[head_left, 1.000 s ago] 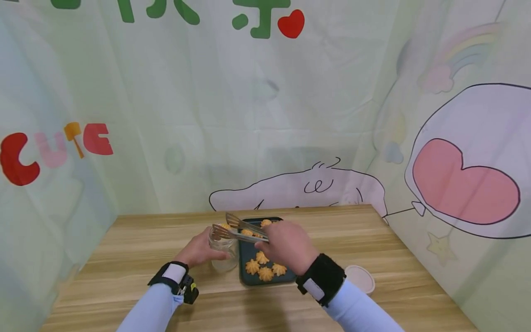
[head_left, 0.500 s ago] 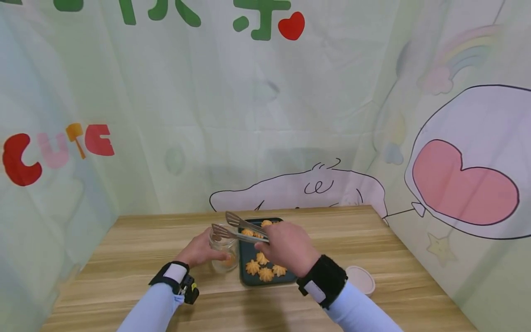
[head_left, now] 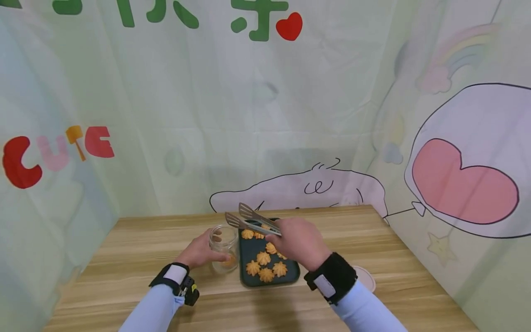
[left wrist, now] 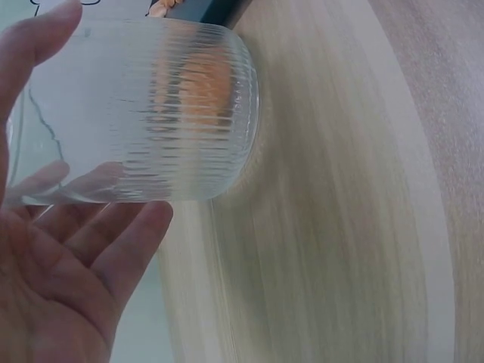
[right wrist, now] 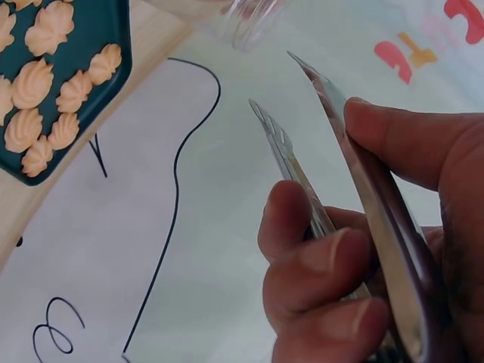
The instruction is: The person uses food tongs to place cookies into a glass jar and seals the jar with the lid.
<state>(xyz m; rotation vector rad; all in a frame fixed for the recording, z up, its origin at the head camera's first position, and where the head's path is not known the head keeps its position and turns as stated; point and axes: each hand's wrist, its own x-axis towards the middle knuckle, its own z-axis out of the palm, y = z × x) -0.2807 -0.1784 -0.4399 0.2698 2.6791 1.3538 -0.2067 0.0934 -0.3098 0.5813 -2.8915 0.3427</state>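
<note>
A clear ribbed glass jar (head_left: 223, 237) stands at the left side of the dark tray (head_left: 249, 249). My left hand (head_left: 200, 250) grips the jar, thumb on one side and fingers on the other. Through its ribbed wall a piped cookie (left wrist: 204, 89) shows near the bottom. My right hand (head_left: 302, 242) holds metal tongs (right wrist: 364, 180) with slotted ends above the back of the tray. The tips of the tongs are apart, with nothing between them. Several golden star-shaped cookies (head_left: 266, 275) lie on the tray, some hidden behind the right hand.
A pale round lid (head_left: 365, 278) lies on the wooden table (head_left: 199, 309) to the right, partly covered by the right wrist. Printed cloth walls (head_left: 182, 106) close in the table at the back and both sides.
A cookie has dropped from the tongs into the jar and sits low inside it. The right hand and the tongs have moved right, from over the jar to above the tray.
</note>
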